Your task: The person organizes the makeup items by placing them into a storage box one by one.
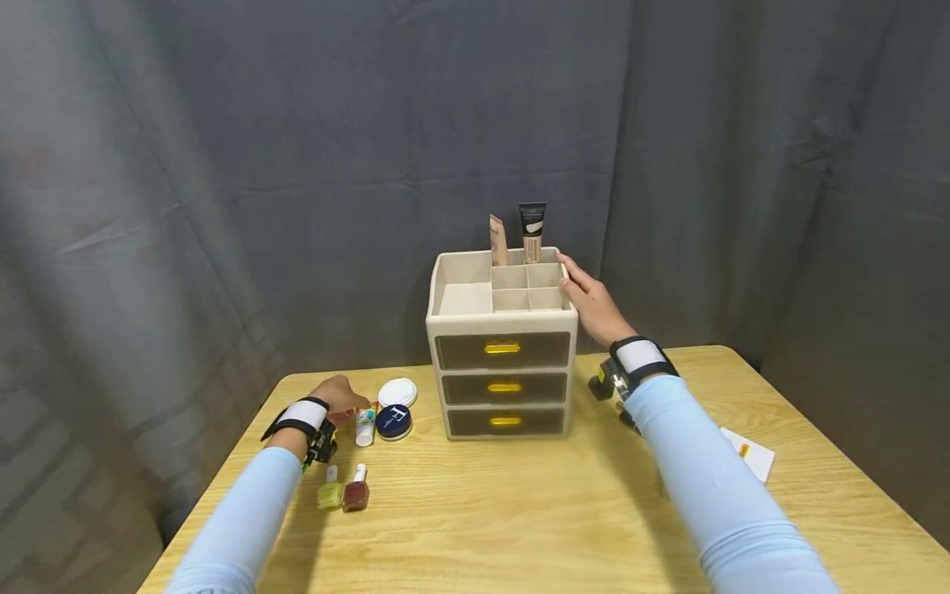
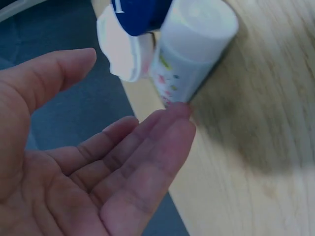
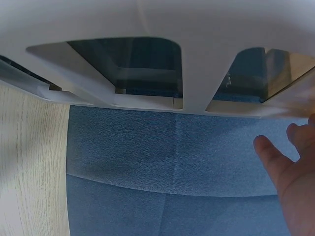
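My left hand (image 1: 339, 396) is at the small white tube (image 1: 365, 426) with a printed label, on the left of the table. In the left wrist view its thumb stands apart, while the fingertips (image 2: 179, 128) reach the far end of the tube (image 2: 192, 46); whether they touch cannot be told. A navy round compact (image 1: 393, 421) and a white round case (image 1: 397, 392) lie beside the tube. My right hand (image 1: 596, 312) rests against the right upper side of a cream drawer organizer (image 1: 435, 355), fingers extended along its rim.
Two nail polish bottles, yellow-green (image 1: 330, 492) and dark red (image 1: 355, 493), lie nearer me. Two cosmetic tubes, beige (image 1: 498, 241) and black-capped (image 1: 532, 235), stand in the organizer's rear compartments. A white box (image 1: 750, 454) lies partly behind my right sleeve. Grey curtain (image 1: 371, 165) hangs behind.
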The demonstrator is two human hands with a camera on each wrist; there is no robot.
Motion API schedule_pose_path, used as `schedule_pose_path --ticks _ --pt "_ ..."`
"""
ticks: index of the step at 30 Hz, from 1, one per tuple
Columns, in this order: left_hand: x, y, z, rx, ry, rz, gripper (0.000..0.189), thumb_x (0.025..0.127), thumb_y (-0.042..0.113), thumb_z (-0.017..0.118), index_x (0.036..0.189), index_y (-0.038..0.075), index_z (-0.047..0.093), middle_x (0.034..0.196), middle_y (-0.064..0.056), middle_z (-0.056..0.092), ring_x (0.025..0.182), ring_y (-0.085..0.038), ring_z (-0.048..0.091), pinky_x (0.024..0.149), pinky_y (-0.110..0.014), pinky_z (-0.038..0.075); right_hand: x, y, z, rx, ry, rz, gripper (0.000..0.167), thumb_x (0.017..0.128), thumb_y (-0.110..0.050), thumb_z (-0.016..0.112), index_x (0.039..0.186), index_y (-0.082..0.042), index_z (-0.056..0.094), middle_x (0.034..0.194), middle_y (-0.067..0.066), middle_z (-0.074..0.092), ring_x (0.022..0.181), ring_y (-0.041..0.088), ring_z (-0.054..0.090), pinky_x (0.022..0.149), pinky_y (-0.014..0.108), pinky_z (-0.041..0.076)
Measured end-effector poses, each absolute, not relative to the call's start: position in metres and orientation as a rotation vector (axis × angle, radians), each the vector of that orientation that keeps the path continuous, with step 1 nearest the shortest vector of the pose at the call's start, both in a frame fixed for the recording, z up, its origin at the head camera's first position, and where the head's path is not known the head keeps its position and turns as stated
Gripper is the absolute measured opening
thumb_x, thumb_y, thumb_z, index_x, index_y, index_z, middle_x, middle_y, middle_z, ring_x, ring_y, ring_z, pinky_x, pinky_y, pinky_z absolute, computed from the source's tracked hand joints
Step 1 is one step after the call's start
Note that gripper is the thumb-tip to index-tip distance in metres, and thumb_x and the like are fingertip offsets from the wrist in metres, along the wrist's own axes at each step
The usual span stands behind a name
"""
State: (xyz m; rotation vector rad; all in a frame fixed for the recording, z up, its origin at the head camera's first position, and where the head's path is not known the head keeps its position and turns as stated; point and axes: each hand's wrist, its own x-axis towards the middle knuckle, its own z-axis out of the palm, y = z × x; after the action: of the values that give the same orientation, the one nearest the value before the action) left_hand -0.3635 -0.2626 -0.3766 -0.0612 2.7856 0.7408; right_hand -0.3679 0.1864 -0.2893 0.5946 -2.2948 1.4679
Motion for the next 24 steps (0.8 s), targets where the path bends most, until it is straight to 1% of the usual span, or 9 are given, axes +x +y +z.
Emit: schedule_pose_path --ticks 3,5,9,11,14,17,20,22,24 --pt "-0.363 -0.262 -0.380 -0.080 2.786 0.748 0.030 0.086 0.021 0.069 0.080 -0.006 0.058 0.070 -0.015 0.064 0.059 -0.020 0.062 0.052 -0.026 0.050 -0.367 0.186 -0.290 0.589 -2.293 1.469 0.050 0.106 -0.023 0.041 0.154 -0.013 0.029 0.158 0.007 0.024 0.143 0.023 0.019 0.114 0.040 0.016" --pt "-0.363 -0.262 -0.383 -0.086 2.775 0.778 0.029 0.086 0.020 0.069 0.081 -0.006 0.056 0.069 -0.016 0.064 0.058 -0.020 0.063 0.052 -0.027 0.050 -0.366 0.185 -0.291 0.594 -2.284 1.482 0.051 0.106 -0.022 0.041 0.153 -0.011 0.029 0.158 0.007 0.024 0.143 0.023 0.020 0.114 0.039 0.017" --pt "-0.363 -0.263 -0.389 -0.079 2.788 0.751 0.030 0.085 0.020 0.068 0.074 -0.006 0.059 0.062 -0.015 0.064 0.050 -0.017 0.057 0.049 -0.026 0.046 -0.366 0.184 -0.290 0.604 -2.279 1.497 0.051 0.106 -0.021 0.041 0.153 -0.010 0.028 0.157 0.006 0.025 0.143 0.022 0.021 0.114 0.036 0.018" --pt "-0.365 -0.263 -0.392 -0.076 2.799 0.725 0.030 0.085 0.021 0.068 0.071 -0.005 0.062 0.062 -0.015 0.064 0.049 -0.016 0.056 0.049 -0.025 0.045 -0.366 0.183 -0.290 0.599 -2.285 1.496 0.051 0.106 -0.021 0.041 0.153 -0.010 0.028 0.157 0.006 0.024 0.143 0.022 0.021 0.114 0.036 0.018" --pt "-0.368 -0.264 -0.397 -0.093 2.803 0.717 0.030 0.085 0.022 0.068 0.071 -0.004 0.063 0.063 -0.015 0.065 0.051 -0.017 0.059 0.051 -0.026 0.047 -0.362 0.181 -0.287 0.592 -2.291 1.511 0.051 0.105 -0.019 0.041 0.153 -0.008 0.028 0.157 0.008 0.023 0.143 0.023 0.020 0.114 0.037 0.018" --pt "-0.373 -0.265 -0.401 -0.095 2.790 0.747 0.030 0.084 0.021 0.067 0.079 -0.008 0.063 0.066 -0.014 0.065 0.057 -0.020 0.064 0.056 -0.028 0.052 -0.350 0.177 -0.278 0.595 -2.295 1.532 0.050 0.105 -0.014 0.040 0.152 -0.004 0.027 0.157 0.013 0.022 0.143 0.028 0.019 0.114 0.041 0.017" --pt "-0.376 -0.267 -0.405 -0.096 2.788 0.746 0.032 0.084 0.022 0.068 0.084 -0.010 0.063 0.066 -0.012 0.065 0.059 -0.021 0.065 0.058 -0.030 0.053 -0.337 0.172 -0.270 0.597 -2.303 1.542 0.050 0.105 -0.011 0.039 0.152 0.000 0.026 0.157 0.016 0.021 0.143 0.030 0.019 0.114 0.042 0.017" --pt "-0.376 -0.268 -0.406 -0.091 2.807 0.714 0.034 0.084 0.023 0.069 0.084 -0.010 0.064 0.068 -0.012 0.065 0.060 -0.021 0.065 0.059 -0.030 0.053 -0.332 0.170 -0.267 0.599 -2.309 1.538 0.050 0.105 -0.011 0.039 0.152 0.000 0.025 0.157 0.017 0.021 0.143 0.030 0.019 0.114 0.042 0.018" --pt "-0.374 -0.267 -0.407 -0.079 2.856 0.635 0.035 0.082 0.027 0.070 0.080 -0.007 0.064 0.069 -0.009 0.063 0.062 -0.020 0.062 0.059 -0.028 0.050 -0.331 0.170 -0.267 0.601 -2.310 1.535 0.050 0.105 -0.010 0.038 0.152 0.001 0.025 0.157 0.018 0.021 0.143 0.030 0.019 0.114 0.041 0.018"
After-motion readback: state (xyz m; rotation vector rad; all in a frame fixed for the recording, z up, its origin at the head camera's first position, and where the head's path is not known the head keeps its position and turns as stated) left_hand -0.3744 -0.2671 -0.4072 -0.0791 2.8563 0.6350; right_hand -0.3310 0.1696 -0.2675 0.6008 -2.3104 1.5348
